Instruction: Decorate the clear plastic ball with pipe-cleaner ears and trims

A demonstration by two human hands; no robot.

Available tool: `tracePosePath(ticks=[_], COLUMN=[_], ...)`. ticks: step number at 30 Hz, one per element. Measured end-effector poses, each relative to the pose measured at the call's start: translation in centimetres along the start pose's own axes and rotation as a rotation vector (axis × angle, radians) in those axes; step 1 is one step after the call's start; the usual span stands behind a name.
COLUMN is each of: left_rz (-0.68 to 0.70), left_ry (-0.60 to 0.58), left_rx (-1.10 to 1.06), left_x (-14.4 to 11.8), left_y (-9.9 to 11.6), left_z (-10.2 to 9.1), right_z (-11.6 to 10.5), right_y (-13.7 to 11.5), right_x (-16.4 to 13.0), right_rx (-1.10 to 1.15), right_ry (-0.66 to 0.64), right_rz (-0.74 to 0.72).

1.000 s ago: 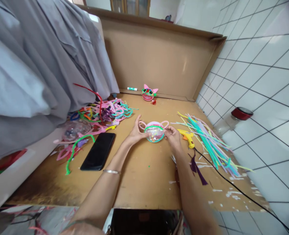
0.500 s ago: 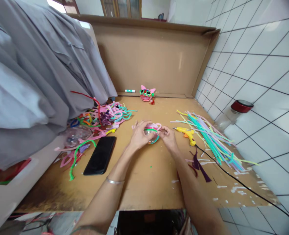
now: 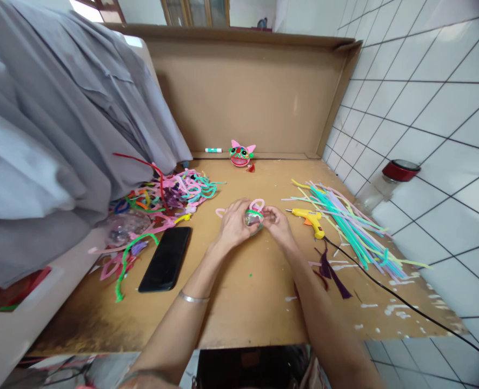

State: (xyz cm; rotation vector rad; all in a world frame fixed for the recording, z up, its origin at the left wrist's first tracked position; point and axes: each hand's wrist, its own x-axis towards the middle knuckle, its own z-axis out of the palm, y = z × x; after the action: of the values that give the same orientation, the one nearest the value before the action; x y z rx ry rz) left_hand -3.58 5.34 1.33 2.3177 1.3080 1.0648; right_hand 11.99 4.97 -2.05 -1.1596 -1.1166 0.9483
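Between my hands, above the middle of the table, is a small clear round piece (image 3: pixel 253 218) with a green pipe cleaner around its rim. A pink pipe cleaner loop (image 3: pixel 257 205) stands up at its top, and another pink end pokes out left of my fingers. My left hand (image 3: pixel 236 222) is wrapped around the left side of the clear piece. The fingers of my right hand (image 3: pixel 277 222) are pinched at its right edge, partly hiding what they touch. A yellow glue gun (image 3: pixel 310 220) lies just right of my right hand.
A tangle of colourful pipe cleaners (image 3: pixel 183 189) lies at left, near a black phone (image 3: pixel 165 259). Straight pipe cleaners (image 3: pixel 340 221) are heaped at right, by a red-lidded jar (image 3: pixel 389 178). A finished animal head (image 3: pixel 240 155) and a marker (image 3: pixel 213 150) sit at the back.
The clear piece has been turned and tilted in my hands, so the pink loop now stands upright. My left hand has closed further around it. The surrounding objects have stayed put.
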Motion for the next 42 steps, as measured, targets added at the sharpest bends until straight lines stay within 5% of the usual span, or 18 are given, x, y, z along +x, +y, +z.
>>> tracePosePath(ticks=[9, 24, 42], left_rz=[-0.158, -0.068, -0.092], left_ry=[0.022, -0.113, -0.022], left_rx=[-0.123, -0.083, -0.223], left_x=[-0.1, -0.2, -0.3], left_y=[1.1, 0.7, 0.1], left_z=[0.1, -1.0, -0.5], right_z=[0.1, -0.4, -0.1], right_y=[-0.6, -2.8, -2.6], right_x=[-0.4, -1.1, -1.5], right_rx=[-0.088, -0.083, -0.343], right_ry=[0.051, -0.047, 0.005], right_rz=[-0.048, -0.166, -0.253])
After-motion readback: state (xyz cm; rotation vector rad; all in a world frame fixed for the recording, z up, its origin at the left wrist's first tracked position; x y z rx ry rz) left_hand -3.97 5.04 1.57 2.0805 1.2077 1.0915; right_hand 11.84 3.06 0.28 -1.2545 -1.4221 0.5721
